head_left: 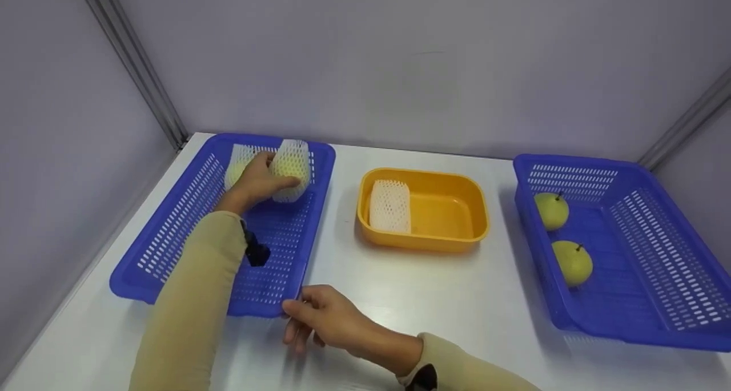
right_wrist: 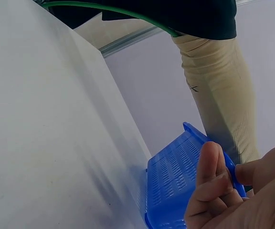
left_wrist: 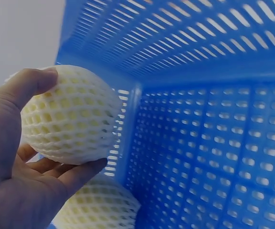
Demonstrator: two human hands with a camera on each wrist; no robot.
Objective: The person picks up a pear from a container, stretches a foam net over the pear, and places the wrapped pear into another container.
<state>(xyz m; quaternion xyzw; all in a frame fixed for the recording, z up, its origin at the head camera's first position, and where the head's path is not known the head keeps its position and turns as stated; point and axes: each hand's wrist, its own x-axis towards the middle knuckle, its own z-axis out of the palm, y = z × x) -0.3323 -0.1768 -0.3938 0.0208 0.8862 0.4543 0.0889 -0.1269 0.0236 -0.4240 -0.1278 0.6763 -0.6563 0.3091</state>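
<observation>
The blue rectangular slotted basket (head_left: 280,225) at left and the matching blue basket (head_left: 622,265) at right look like smooth plastic with a low sheen, as does the orange oblong tub (head_left: 442,214). The white tubular mesh wrap (left_wrist: 73,119) appears to be matt foam, rough with raised netting — the round yellow-green pear (head_left: 573,263) has smooth skin. The flat white tabletop (head_left: 337,265) is smooth and softly glossy, the long beige sleeve (head_left: 197,271) matt cloth.

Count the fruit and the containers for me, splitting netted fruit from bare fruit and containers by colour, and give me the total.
Fruits in foam nets: 2
Bare fruits: 2
Blue baskets: 2
Orange tub: 1
Total: 7
</observation>
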